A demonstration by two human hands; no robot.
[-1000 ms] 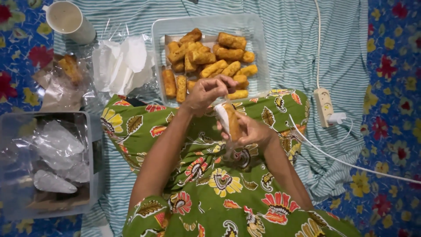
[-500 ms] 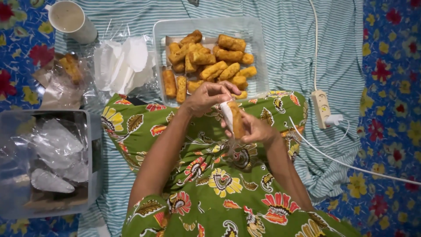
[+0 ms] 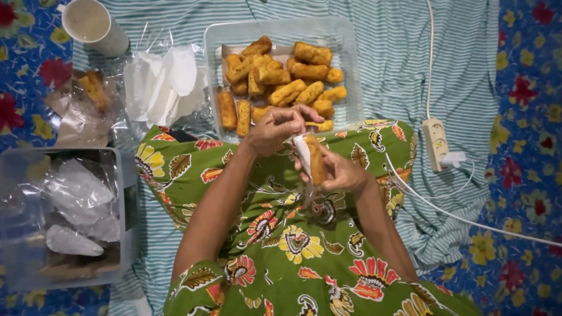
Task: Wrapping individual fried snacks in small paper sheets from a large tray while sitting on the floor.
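Head view, looking down onto the lap.

Containers:
- Clear plastic tray (image 3: 345, 41) at top centre, on the striped cloth (image 3: 468, 88). Holds a loose pile of golden-brown fried rolls (image 3: 281, 79), some stacked, two or three lying upright along the left wall. A paper liner shows under them.
- Clear plastic box (image 3: 123, 193) at left edge. Holds several already wrapped pieces in cloudy plastic (image 3: 76, 193); contents of the wraps not discernible.
- Pale cup (image 3: 93, 24) at top left, upright, with a light liquid inside.

Packages and wrappers:
- Stack of white paper sheets (image 3: 167, 82) inside a clear plastic bag, between cup and tray, just beside the tray's left wall.
- Crumpled clear bag (image 3: 82, 111) below the cup, with one fried piece (image 3: 93, 90) lying on it.
- White power strip (image 3: 435, 143) to the right of the tray, a white plug seated in it, white cable running off to the lower right.

Hands:
- Right hand (image 3: 342, 172) curled around a single fried roll (image 3: 316, 161), held near upright over the green floral dress (image 3: 293, 246), just below the tray's near edge.
- Left hand (image 3: 278, 126) narrow, fingertips pinching the white wrapper (image 3: 302, 153) at the upper end of that roll. Clear plastic trails below the roll.
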